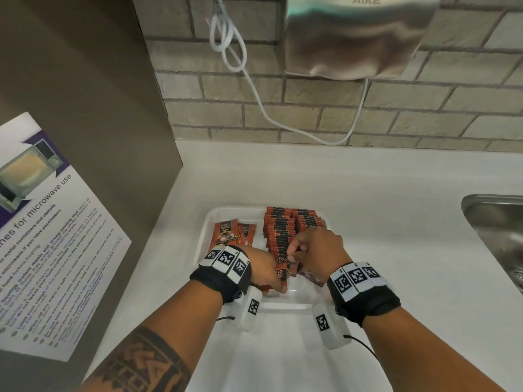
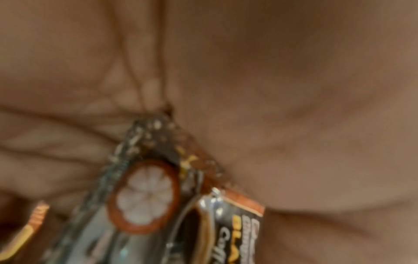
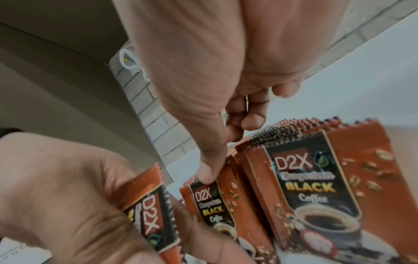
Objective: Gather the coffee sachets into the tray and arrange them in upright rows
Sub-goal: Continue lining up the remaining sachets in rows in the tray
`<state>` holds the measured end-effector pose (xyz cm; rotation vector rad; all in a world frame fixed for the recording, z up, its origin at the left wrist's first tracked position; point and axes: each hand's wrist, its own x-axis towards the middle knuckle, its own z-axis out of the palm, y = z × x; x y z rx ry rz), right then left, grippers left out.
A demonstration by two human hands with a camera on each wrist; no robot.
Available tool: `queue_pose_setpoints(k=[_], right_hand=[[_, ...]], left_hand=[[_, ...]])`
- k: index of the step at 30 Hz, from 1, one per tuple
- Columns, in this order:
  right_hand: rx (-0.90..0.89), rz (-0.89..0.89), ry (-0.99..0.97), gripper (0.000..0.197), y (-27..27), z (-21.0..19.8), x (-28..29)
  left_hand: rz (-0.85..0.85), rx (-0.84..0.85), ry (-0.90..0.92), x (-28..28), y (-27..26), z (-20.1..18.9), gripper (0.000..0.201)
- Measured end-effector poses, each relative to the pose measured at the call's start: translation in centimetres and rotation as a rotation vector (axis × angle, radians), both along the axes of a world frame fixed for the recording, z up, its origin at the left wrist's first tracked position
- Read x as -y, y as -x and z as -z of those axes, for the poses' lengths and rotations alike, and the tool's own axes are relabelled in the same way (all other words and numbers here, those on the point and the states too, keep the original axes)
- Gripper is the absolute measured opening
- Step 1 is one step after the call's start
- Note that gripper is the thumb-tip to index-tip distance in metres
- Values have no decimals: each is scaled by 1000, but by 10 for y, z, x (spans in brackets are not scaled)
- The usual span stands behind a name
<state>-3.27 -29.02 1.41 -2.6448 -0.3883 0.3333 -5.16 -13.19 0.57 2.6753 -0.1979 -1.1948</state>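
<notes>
A white tray (image 1: 283, 306) sits on the white counter. Its right part holds upright rows of orange-brown coffee sachets (image 1: 283, 224) (image 3: 316, 178). Two more sachets (image 1: 226, 234) lie flat in its left part. My left hand (image 1: 278, 281) grips a small bunch of sachets (image 2: 147, 196) (image 3: 147, 214) over the tray's near half. My right hand (image 1: 297, 251) is just right of it, with fingers curled. Its thumb (image 3: 204, 176) pinches the top of the front sachet (image 3: 210, 201) of the left row. The tray floor under both hands is hidden.
A steel sink (image 1: 492, 222) lies at the right edge of the counter. A hand dryer (image 1: 353, 35) and its white cable (image 1: 254, 89) hang on the brick wall behind. A grey side panel with a microwave poster (image 1: 42, 236) stands on the left.
</notes>
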Motion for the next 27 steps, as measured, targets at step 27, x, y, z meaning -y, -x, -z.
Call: queue_pose_setpoints(k=[27], right_hand=[[69, 213, -360, 14, -18, -33, 38]], left_hand=[[21, 5, 58, 2, 7, -9, 50]])
